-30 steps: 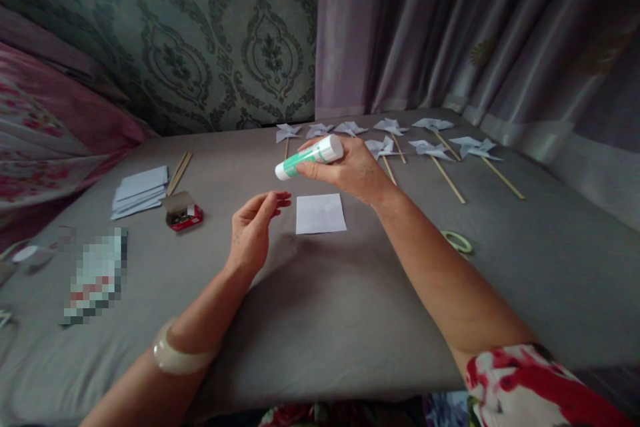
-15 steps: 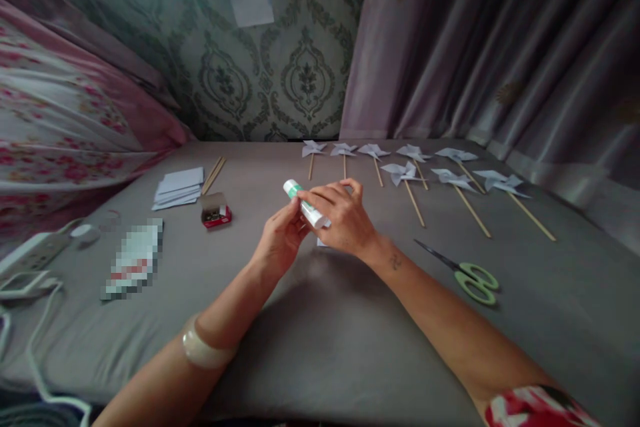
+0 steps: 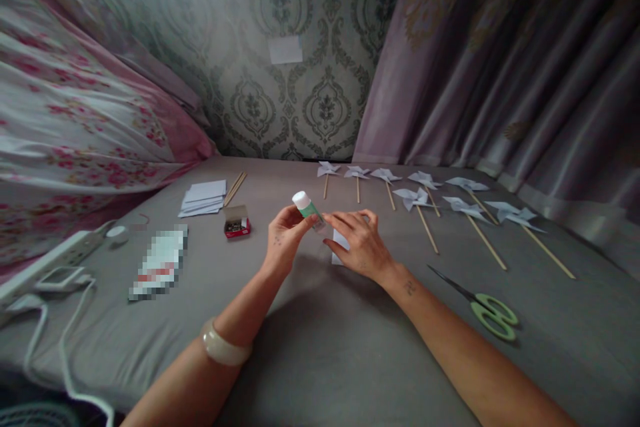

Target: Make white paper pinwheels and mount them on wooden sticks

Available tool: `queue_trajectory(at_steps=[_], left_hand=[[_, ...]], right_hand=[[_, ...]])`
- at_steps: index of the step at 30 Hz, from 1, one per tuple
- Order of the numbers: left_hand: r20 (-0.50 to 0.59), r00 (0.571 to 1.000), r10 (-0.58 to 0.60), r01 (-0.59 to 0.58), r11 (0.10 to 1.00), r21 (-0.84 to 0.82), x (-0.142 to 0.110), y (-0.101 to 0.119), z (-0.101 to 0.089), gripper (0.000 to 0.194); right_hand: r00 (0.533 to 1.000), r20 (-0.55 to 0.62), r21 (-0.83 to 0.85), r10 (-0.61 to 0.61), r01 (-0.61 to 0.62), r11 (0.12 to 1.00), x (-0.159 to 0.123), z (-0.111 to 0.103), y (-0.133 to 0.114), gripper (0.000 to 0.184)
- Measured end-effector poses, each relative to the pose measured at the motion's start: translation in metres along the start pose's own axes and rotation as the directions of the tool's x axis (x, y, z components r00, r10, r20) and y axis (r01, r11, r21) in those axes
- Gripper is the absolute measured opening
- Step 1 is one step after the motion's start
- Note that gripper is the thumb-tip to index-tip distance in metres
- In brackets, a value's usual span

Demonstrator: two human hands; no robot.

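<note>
My left hand (image 3: 283,240) and my right hand (image 3: 361,243) meet over the grey cloth surface (image 3: 320,347), both closed on a white and green glue stick (image 3: 307,207). The stick tilts up to the left, its white end pointing up past my left fingers. My right fingers pinch its lower end. Under my right hand lies a white paper square (image 3: 341,244), mostly hidden. A pale bangle (image 3: 223,348) sits on my left wrist.
Several white paper pinwheels on wooden sticks (image 3: 420,203) lie in a row at the back right. Green-handled scissors (image 3: 487,310) lie to the right. A red pin box (image 3: 237,222), a paper stack (image 3: 204,197), spare sticks (image 3: 235,187) and a power strip (image 3: 45,263) are on the left.
The right hand brought the glue stick down from above the paper to the left hand, which closed on it. The view has tilted up and shifted.
</note>
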State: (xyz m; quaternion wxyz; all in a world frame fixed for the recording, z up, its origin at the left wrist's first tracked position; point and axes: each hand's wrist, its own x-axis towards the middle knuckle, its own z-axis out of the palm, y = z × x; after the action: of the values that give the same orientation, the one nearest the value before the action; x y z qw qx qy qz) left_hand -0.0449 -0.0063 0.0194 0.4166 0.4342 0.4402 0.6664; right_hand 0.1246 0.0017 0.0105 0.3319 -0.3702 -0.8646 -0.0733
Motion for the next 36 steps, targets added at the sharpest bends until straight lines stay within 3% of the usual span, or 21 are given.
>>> queue_trajectory(at_steps=[7,16,26,36], left_hand=[[-0.110,0.976,0.190,-0.130,0.905,0.405,0.025,-0.010,-0.034,0.036],[-0.256,0.957,0.137,0.079,0.724,0.685,0.029,-0.003,-0.044,0.028],[-0.332,0.935,0.126,0.204,0.576,0.792,0.029,-0.003,-0.048,0.026],[-0.326,0.932,0.162,0.200,0.518,0.831,0.030,-0.005,-0.050,0.027]], right_hand=[[0.992,-0.050,-0.031,0.114,-0.116,0.993,-0.003,-0.005,0.013,0.030],[0.977,0.020,-0.064,0.212,-0.210,0.976,-0.040,-0.010,0.018,0.029],[0.954,-0.001,-0.061,0.300,-0.300,0.952,-0.068,-0.010,0.018,0.027],[0.953,0.056,-0.075,0.298,-0.294,0.953,-0.072,-0.011,0.017,0.025]])
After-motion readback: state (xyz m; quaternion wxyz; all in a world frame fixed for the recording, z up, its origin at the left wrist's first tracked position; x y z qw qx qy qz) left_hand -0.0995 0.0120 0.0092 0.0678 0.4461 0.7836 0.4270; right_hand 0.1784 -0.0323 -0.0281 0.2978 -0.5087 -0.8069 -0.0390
